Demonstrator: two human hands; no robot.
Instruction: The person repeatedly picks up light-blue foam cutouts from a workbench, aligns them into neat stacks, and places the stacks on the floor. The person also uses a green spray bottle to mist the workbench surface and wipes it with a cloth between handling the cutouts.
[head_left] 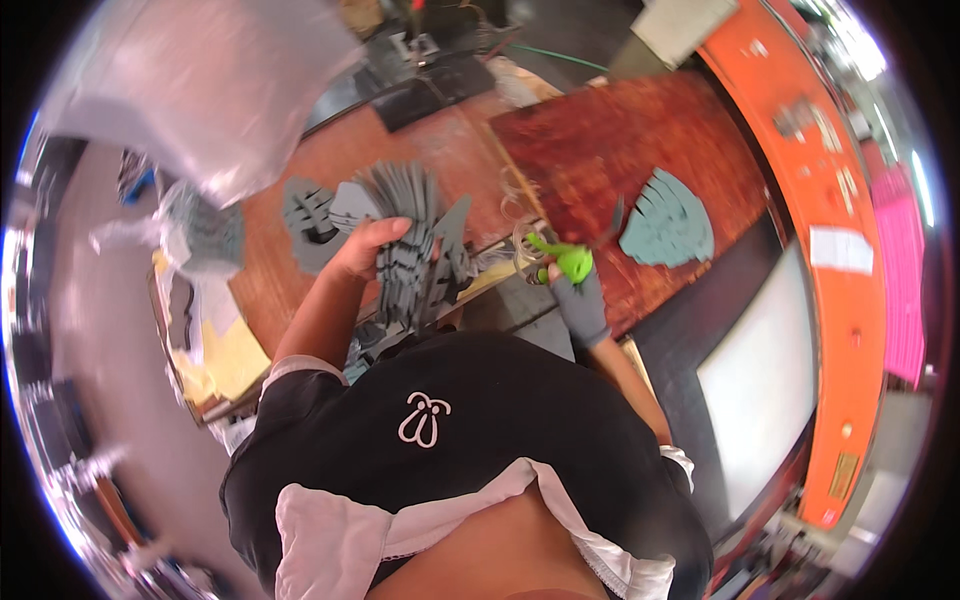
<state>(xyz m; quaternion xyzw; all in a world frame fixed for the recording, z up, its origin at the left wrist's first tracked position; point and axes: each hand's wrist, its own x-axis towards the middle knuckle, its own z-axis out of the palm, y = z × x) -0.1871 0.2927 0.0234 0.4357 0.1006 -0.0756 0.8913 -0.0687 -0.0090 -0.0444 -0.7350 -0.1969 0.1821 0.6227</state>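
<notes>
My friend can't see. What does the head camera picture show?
A person's left hand holds a fanned bunch of grey cut-out shapes above a reddish-brown table. The right hand, in a grey glove, grips a green tool beside another grey cut-out lying on the table.

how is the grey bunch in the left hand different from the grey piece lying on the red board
The bunch of grey cutouts is many thin pieces fanned together, while the flat grey piece is a single one. The bunch is gripped in the left hand and raised off the bench; the flat grey piece lies loose on the red board, untouched. The bunch looks darker grey, the flat piece more blue-green. Both are slotted along their edges.
</notes>
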